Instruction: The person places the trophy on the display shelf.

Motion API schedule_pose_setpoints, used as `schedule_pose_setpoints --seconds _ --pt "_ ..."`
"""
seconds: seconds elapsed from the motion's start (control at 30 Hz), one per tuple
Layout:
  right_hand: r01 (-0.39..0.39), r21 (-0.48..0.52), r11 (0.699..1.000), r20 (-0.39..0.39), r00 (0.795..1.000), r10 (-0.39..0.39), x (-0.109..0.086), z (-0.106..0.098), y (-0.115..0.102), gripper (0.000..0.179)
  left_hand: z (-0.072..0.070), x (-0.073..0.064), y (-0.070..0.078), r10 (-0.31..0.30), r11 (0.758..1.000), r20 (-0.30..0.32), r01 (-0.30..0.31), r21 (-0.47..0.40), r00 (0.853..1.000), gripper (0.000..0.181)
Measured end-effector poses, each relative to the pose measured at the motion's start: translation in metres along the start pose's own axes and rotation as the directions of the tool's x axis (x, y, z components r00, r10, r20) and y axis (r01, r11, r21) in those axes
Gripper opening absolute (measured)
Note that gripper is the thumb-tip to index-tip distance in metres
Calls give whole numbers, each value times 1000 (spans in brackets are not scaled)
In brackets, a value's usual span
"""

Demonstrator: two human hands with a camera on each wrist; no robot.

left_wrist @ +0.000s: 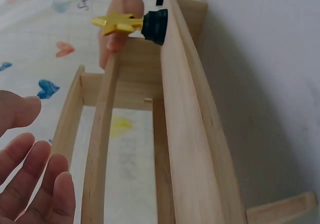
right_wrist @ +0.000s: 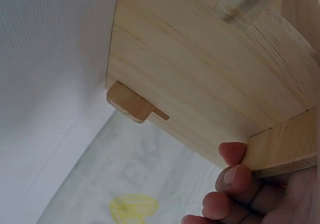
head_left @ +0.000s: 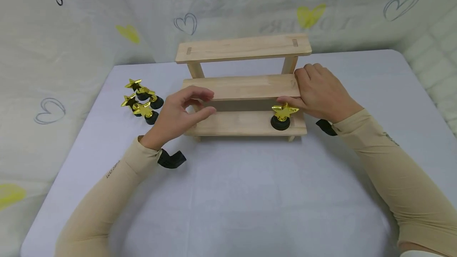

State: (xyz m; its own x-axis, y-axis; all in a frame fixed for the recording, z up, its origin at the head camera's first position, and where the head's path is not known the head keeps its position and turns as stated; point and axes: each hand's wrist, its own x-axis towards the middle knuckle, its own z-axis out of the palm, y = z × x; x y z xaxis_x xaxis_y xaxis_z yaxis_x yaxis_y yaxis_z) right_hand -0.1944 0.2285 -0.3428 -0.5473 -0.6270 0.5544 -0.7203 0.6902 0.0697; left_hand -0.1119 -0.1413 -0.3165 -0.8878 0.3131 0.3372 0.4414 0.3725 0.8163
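A three-tier wooden display shelf stands on the table. A gold star trophy with a round black base sits near the right end of its lowest tier. My right hand grips the right end of the middle tier, thumb at the front edge; in the right wrist view, its fingers curl round the board's end. At the shelf's left end is my left hand, thumb and fingers spread apart. The left wrist view shows nothing between the fingers of that left hand.
Several more gold star trophies with black bases cluster on the table left of the shelf. The table has a white cover. Behind it hangs a pale curtain with printed hearts and lettering.
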Motion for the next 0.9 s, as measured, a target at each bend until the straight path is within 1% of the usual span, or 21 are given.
schedule_pose_setpoints --seconds 0.07,0.23,0.3,0.37,0.5,0.63,0.8,0.9 --pt "2 -2 1000 -3 1000 -2 0 0 0 96 -8 0 0 4 1000 -13 -4 15 1000 37" --pt "-6 0 1000 7 1000 6 0 -1 -1 97 -29 -2 1 1 996 -63 4 87 998 34" --pt "-12 5 1000 12 1000 12 0 -1 -1 97 -37 -3 2 2 991 -85 9 133 996 33" --pt "-14 11 1000 12 1000 14 0 -1 -1 98 -44 -4 2 0 987 -102 16 163 995 32" --pt "-17 12 1000 12 1000 17 0 -1 -1 98 -57 -9 3 -11 982 -119 33 187 993 32" --pt "-17 8 1000 16 1000 17 0 -1 -2 99 -67 -13 3 -7 979 -136 35 200 991 33" --pt "-15 2 1000 17 1000 15 0 -2 -2 99 -82 -16 1 15 962 -175 33 272 984 35" --pt "-15 -3 1000 18 1000 15 0 -1 -1 99 -91 -17 -1 18 947 -210 50 319 978 35"
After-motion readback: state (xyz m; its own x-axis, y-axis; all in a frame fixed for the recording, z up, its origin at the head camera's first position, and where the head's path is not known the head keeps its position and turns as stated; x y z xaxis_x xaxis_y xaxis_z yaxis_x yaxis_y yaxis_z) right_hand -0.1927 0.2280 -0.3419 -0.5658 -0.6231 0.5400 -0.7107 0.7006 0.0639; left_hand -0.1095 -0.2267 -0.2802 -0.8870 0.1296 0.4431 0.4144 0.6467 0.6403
